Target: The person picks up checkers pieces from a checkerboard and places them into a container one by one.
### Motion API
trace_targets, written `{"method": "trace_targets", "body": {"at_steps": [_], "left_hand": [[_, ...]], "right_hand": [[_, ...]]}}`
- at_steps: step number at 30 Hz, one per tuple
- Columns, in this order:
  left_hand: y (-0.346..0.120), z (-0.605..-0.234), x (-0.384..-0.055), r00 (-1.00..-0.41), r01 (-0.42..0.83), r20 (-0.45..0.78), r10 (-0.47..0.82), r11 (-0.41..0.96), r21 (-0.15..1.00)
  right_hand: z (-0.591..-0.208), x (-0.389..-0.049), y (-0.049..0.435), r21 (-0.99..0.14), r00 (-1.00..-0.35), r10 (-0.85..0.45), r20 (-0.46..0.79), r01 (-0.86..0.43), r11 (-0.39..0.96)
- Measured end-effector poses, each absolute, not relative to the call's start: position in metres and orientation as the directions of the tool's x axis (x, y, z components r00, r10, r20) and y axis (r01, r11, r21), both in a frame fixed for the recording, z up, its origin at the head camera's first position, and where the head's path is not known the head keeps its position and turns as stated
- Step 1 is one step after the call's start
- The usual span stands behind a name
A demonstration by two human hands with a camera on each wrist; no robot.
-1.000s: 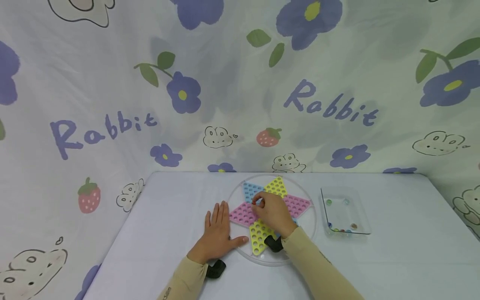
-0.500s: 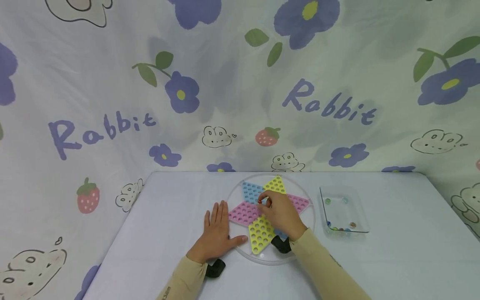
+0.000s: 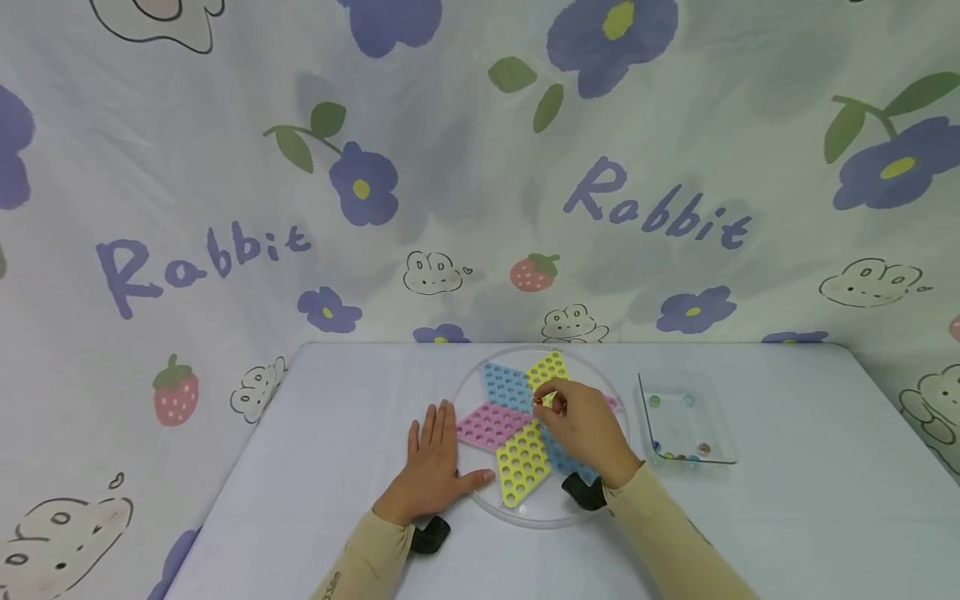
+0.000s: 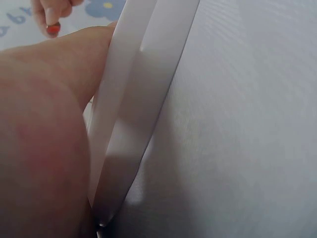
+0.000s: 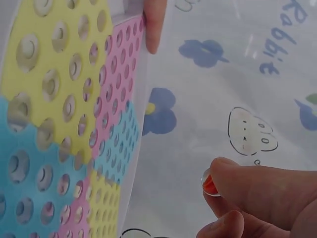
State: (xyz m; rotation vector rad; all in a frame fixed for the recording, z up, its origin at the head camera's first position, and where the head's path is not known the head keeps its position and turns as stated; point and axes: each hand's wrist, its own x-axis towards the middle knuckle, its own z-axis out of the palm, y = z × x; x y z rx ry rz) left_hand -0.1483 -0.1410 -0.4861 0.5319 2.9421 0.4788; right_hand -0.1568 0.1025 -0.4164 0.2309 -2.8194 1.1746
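My right hand [image 3: 588, 425] pinches a clear marble with a red-orange swirl [image 5: 209, 184] between thumb and finger, above the board's middle. The same marble [image 4: 53, 28] shows at the top left of the left wrist view. Beneath lies a round Chinese checkers board [image 3: 525, 454] with a star of pink, yellow and blue holed sections and a clear rim. My left hand [image 3: 427, 462] rests flat with straight fingers at the board's left edge, its thumb over the rim. In the head view the right hand hides part of the star's right side.
To the right of the board stands a clear rectangular container [image 3: 693, 417] holding several glass marbles. A white cloth covers the table [image 3: 330, 400]. Behind it hangs a patterned curtain [image 3: 465, 200]. Black wrist cameras [image 3: 431, 536] sit at both wrists.
My right hand has moved rightward over the board with the marble pinched, uncovering more of the pink and blue sections. The left hand stays in place.
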Motion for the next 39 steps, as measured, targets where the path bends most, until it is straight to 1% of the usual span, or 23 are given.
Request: {"method": "trace_targets", "body": {"at_steps": [9,20,39], "left_hand": [[-0.141,-0.486,-0.147,-0.931,0.327,-0.050,0.361,0.888,0.325],[-0.142,-0.488,-0.148,-0.932,0.327,-0.041,0.360,0.885,0.331],[-0.143,-0.489,-0.149,-0.931,0.331,-0.035,0.363,0.881,0.339]], "right_hand": [[-0.415,-0.149,0.118,-0.676,-0.978,-0.089,0.187,-0.194,0.711],[-0.410,-0.141,0.141,-0.641,-0.979,-0.064,0.194,-0.176,0.747],[-0.411,-0.125,0.184,-0.585,-0.962,-0.033,0.272,-0.193,0.787]]}}
